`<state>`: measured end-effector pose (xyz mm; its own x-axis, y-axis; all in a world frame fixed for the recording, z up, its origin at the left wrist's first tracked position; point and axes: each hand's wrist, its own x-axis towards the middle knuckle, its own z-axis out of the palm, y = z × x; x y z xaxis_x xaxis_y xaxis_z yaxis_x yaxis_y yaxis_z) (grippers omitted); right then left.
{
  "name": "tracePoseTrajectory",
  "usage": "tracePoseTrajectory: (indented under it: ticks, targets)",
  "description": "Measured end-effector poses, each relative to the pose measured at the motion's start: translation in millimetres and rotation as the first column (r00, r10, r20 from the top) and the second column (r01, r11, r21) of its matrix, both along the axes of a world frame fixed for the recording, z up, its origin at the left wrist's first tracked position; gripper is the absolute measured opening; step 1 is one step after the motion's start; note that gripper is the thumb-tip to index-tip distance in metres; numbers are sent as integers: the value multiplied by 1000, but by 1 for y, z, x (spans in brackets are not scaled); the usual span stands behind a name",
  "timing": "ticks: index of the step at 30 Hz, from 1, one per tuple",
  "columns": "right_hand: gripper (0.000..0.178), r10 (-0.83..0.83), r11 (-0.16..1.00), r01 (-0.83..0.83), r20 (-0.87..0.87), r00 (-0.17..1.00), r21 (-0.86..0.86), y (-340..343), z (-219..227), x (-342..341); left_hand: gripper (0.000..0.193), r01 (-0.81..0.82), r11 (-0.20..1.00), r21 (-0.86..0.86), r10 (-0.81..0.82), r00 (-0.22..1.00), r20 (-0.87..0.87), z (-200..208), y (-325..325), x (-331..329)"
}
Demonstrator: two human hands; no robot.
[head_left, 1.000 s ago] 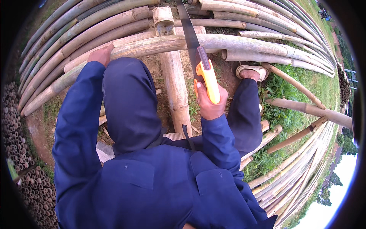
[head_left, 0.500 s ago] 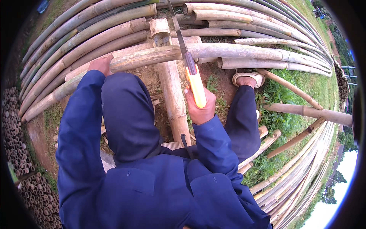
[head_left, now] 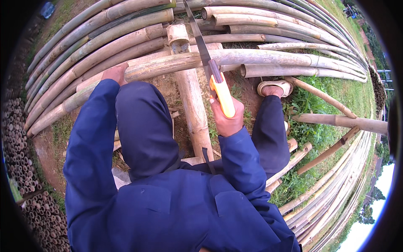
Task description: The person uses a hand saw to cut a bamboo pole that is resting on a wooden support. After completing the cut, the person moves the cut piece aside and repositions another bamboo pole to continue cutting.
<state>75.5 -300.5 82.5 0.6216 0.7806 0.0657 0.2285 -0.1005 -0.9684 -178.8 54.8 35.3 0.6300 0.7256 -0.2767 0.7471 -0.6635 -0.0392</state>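
Plainly, the right grip (head_left: pixel 228 118) clamps the saw's handle (head_left: pixel 224 97), blade (head_left: pixel 200 43) ahead across the bamboo pole (head_left: pixel 252 57).

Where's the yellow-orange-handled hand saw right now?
In the head view, the yellow-orange-handled hand saw is at upper centre, held in the right hand, its dark metal blade crossing the long, pale, round bamboo pole.

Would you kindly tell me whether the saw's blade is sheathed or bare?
Bare: the grey blade shows uncovered beyond the orange handle, held in the right hand.
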Motion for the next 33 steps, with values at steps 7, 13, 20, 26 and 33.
tracePoseTrajectory:
  ticks: [7,13,20,26,33]
  targets:
    - [11,-75,995,68,95,993,77,8,-6,-4,73,16,995,-97,4,979,204,93,11,110]
    - [11,-76,991,66,83,994,113,12,-8,-8,82,120,989,-81,-114,991,70,39,-91,181]
    - [15,-44,997,39,65,997,71,4,-21,-2,67,121,991,-50,-113,983,146,28,-89,193]
    - [17,-17,999,23,142,990,-39,-55,7,-43,65,63,995,-80,-57,996,72,35,-92,186]
    - [14,-43,999,46,108,993,-26,-92,1,-30,67,69,991,-112,-58,994,93,34,-99,196]
